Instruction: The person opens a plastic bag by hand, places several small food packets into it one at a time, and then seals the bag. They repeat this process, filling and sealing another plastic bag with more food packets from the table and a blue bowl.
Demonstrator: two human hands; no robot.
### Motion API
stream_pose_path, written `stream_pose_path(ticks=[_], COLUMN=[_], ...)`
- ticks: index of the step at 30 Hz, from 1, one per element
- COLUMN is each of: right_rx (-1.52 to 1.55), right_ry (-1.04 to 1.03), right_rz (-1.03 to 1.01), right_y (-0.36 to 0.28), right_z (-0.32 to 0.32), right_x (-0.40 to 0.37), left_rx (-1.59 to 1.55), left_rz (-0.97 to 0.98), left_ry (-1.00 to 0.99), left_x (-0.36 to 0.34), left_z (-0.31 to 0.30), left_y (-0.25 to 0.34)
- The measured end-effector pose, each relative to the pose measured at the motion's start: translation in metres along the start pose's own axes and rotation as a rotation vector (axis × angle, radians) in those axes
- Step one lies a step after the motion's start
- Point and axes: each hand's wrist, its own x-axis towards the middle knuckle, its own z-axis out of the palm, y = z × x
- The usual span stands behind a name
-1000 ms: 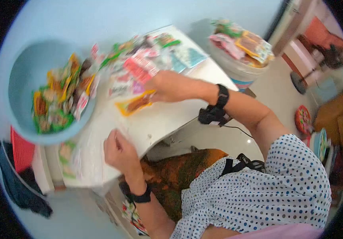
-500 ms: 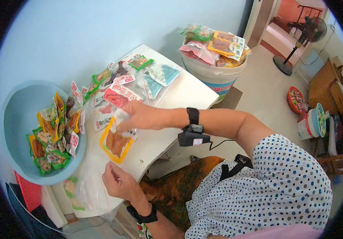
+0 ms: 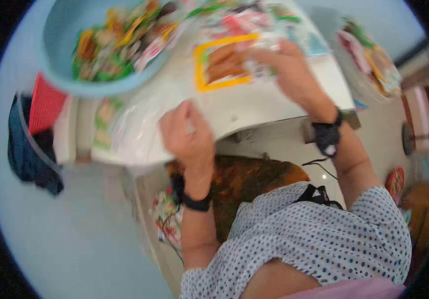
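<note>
A yellow-edged packet (image 3: 224,64) with brown food behind its clear window hangs over the white table, its right edge in my right hand (image 3: 286,67). My right thumb and fingers close on that edge. My left hand (image 3: 187,129) is curled above the table's front part, left of and below the packet, and what its fingers hold, if anything, is too blurred to make out. Beside it lies clear plastic film (image 3: 140,122). More packets (image 3: 244,21) are spread along the back of the table, blurred.
A blue basin (image 3: 57,60) full of small packets stands at the back left. At the right is a bucket (image 3: 346,65) heaped with packets. A red basket (image 3: 45,104) and dark cloth (image 3: 30,144) are at the left. The white table's (image 3: 269,107) front edge curves near my body.
The view has swung down and left, so the table appears higher. The packet is still in my right hand and now lies more level. My left hand stays curled.
</note>
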Motion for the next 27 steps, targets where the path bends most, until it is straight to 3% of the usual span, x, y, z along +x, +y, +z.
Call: stream_pose_path(ticks=[1,2,11,18,21,24,27], right_rx=[0.232,0.262,0.138,0.493,0.572,0.612,0.573], right_ry=[0.066,0.021,-0.181,-0.19,-0.167,-0.084,-0.045], right_rz=[0.082,0.128,0.267,0.419,0.509,0.443,0.372], right_y=[0.005,0.006,0.005,0.021,0.019,0.015,0.0], right_z=[0.007,0.013,0.026,0.051,0.057,0.057,0.046], right_x=[0.001,-0.001,-0.018,-0.026,-0.027,-0.021,-0.021], left_rx=[-0.012,0.002,0.039,-0.066,-0.236,0.14,0.23], left_rz=[-0.023,-0.003,-0.066,-0.008,-0.07,0.102,0.045], left_ry=[0.012,0.047,0.076,0.097,0.094,0.069,0.051], left_x=[-0.001,-0.001,-0.003,-0.001,-0.005,0.005,0.0], left_z=[0.0,0.002,-0.003,0.003,0.009,-0.008,-0.012], left_y=[-0.001,0.0,0.003,0.017,0.024,0.026,0.018])
